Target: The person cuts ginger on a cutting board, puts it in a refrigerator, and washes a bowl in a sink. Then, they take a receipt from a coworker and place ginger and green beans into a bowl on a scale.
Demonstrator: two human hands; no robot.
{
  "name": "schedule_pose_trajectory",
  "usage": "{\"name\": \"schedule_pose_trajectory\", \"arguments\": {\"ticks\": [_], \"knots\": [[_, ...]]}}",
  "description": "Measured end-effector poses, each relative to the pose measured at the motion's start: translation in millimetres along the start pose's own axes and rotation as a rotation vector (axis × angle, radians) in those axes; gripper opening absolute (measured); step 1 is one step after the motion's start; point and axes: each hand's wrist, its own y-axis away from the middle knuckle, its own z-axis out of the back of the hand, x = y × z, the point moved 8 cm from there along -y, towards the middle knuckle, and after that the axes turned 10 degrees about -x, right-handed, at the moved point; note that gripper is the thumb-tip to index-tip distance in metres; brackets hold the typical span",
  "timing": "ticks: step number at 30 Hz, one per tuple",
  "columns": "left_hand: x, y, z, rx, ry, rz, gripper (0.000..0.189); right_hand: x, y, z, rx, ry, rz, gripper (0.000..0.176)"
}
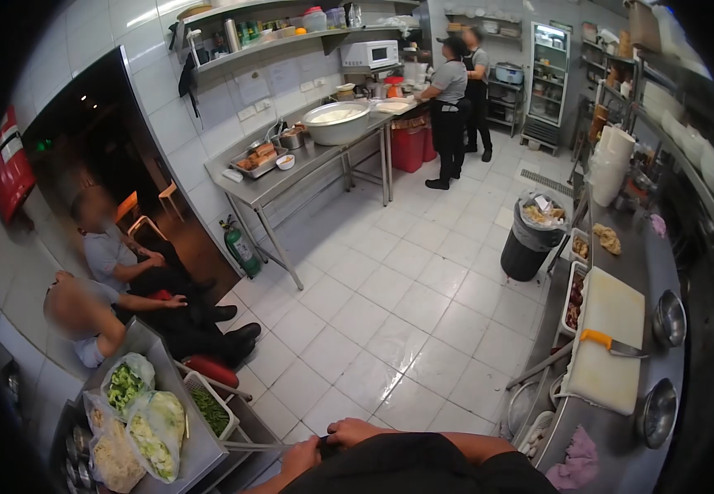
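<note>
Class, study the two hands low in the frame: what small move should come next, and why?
Probably shift the left hand leftward to the nearest vegetable bag. Both hands, the right hand too, meet at a small dark thing, too blurred to identify, and the bags lie close on the steel tray beside them.

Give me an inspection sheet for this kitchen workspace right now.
Surface: steel counter at right, carrying a white cutting board.
Job's things: thin metal rod with a dark end, kind unclear.
Clutter: bagged vegetables on a steel tray at left; orange-handled knife on the board; metal bowls.
Hands: left hand and right hand meet at the rod's dark end; grip unclear.
Cables: nothing seen.
Surroundings: two seated people left, two standing people at the far table, black bin, fire extinguisher.
</note>
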Motion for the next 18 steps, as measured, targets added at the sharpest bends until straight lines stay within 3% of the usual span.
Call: {"name": "schedule_pose_trajectory", "arguments": {"ticks": [2, 5, 9, 11, 15, 18], "knots": [[7.9, -3.2, 5.6, 0.030, 0.067, 0.194, 0.023, -15.7, -2.8, -3.1, -0.044, -0.158, -0.045, 0.021], [11.2, -13.2, 2.7, 0.262, 0.242, 0.114, 0.027, -22.7, -10.4, 4.0, -0.073, -0.341, -0.167, 0.027], [-31.2, -38.0, 34.5, 0.131, 0.117, -0.051, 0.029, -38.9, -15.2, -6.9, -0.030, -0.447, -0.182, 0.032], [-46.7, -59.0, 47.0, 0.093, 0.180, -0.002, 0.029, -51.5, -20.6, -10.6, 0.000, -0.478, -0.175, 0.032], [-27.1, -88.5, 32.8, 0.087, 0.393, 0.152, 0.036, -89.4, -32.9, -14.1, 0.003, -0.574, -0.212, 0.026], [-21.3, -114.9, 33.0, 0.008, 0.356, 0.009, 0.047, -124.8, -43.9, -8.7, -0.119, -0.661, -0.289, 0.021]]}}
